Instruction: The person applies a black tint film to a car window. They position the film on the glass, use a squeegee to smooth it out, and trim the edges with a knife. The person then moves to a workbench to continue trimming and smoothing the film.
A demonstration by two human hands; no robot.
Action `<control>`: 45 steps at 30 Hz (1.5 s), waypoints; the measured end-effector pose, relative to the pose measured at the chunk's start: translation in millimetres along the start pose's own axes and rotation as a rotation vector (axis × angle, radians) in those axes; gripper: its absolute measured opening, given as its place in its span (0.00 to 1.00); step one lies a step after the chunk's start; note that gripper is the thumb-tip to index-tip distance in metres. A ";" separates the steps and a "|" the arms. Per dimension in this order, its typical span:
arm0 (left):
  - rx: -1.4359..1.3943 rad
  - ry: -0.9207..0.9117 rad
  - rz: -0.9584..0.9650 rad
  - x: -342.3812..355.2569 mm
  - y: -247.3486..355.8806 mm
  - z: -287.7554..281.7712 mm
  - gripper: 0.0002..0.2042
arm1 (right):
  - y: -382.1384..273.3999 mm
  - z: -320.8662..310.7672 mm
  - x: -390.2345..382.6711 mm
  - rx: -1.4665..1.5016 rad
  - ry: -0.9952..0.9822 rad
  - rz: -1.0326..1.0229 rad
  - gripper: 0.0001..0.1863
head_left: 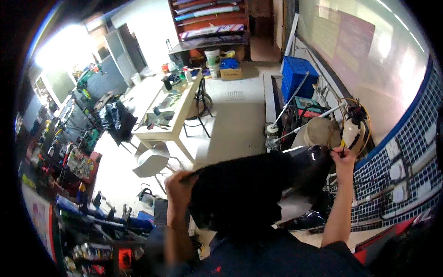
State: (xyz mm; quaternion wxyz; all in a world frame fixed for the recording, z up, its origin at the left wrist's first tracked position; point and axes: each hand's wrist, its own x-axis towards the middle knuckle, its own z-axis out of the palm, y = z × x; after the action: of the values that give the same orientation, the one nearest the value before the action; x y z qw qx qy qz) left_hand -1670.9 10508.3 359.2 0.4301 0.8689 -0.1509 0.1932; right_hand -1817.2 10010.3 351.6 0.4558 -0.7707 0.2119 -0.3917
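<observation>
A wide, dark sheet [240,184] stretches across the lower middle in front of my chest, matte black on the left and glossy toward the right end. My left hand [179,187] grips its left edge with curled fingers. At the right end, my right hand [341,156] pinches the glossy edge near its corner, with the forearm coming up from below. The sheet hides much of what lies behind and beneath it. A pump sprayer [351,129] with an orange hose stands just past my right hand.
Ahead-left are a cream table [177,129] with tools and a white chair [150,168]. At right are a blue crate [297,81], a beige bucket [318,133], poles and a grid rack [415,138]. Tools [80,166] crowd the left; rolls [207,9] fill a back shelf.
</observation>
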 end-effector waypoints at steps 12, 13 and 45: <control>-0.063 -0.117 0.016 422.8 -109.2 212.0 0.08 | 99.5 258.0 301.5 0.105 0.095 0.212 0.03; -0.067 -0.099 0.029 458.7 -115.1 230.8 0.08 | 108.9 281.4 332.8 0.085 0.086 0.199 0.03; -0.059 -0.167 0.052 1499.0 -287.5 796.2 0.13 | 343.3 894.7 1311.3 0.167 0.109 0.012 0.10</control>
State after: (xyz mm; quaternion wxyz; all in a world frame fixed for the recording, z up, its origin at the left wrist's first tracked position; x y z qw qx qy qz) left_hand -64.9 9891.0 416.7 0.4362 0.8648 -0.2142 0.1265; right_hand -302.6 9424.1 343.4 0.5086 -0.7063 0.2074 -0.4466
